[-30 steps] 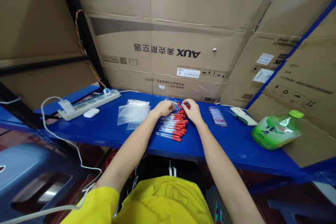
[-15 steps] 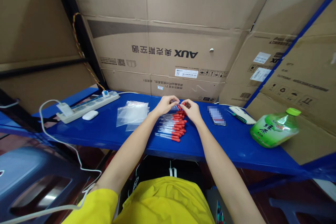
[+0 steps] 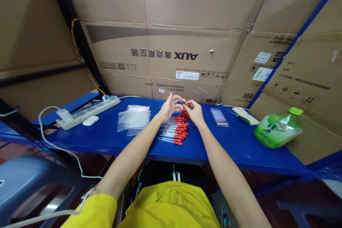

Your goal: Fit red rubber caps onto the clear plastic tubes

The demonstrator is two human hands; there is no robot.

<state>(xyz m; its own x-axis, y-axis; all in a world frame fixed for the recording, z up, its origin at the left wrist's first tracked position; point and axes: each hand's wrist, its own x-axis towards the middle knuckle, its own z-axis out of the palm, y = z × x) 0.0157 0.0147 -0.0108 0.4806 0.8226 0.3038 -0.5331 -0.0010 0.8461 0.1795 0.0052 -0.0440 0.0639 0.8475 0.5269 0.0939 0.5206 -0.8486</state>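
Note:
A row of several clear droppers with red bulbs lies on the blue shelf. My left hand hovers just behind the row, thumb and forefinger pinched on a thin clear thing too small to name, the other fingers lifted. My right hand faces it a few centimetres away, its fingers closed on red-bulbed droppers held between both hands above the far end of the row.
Clear plastic bags lie left of the droppers. A power strip and a white case sit further left. At the right are a phone, a white device and a green bottle. Cardboard boxes wall the back.
Both hands have lifted slightly off the row and come closer together. My left hand's outer fingers have spread upward.

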